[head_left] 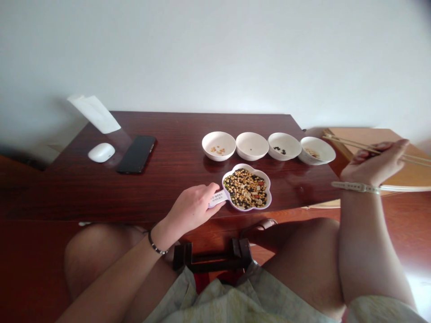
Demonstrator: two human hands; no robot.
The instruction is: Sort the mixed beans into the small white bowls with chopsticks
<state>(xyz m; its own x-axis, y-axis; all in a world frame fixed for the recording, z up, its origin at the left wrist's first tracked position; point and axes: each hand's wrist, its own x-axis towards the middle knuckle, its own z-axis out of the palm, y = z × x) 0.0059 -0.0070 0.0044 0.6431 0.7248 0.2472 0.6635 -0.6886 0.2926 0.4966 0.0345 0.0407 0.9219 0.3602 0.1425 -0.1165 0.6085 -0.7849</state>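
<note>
My left hand grips the handle of a flower-shaped white dish with a lilac rim, at the table's front edge. Mixed beans and nuts fill the dish. My right hand is raised at the right, closed around a pair of chopsticks; their tips are near the rightmost bowl. Behind the dish, white bowls stand in a row: one with yellow beans, one with a single tiny bean, one with black beans, and a patterned one with pale pieces.
On the left of the dark wooden table lie a black phone and a white mouse. A folded white paper item stands behind the mouse. A wall rises behind the table, and a cardboard-coloured box is at the right.
</note>
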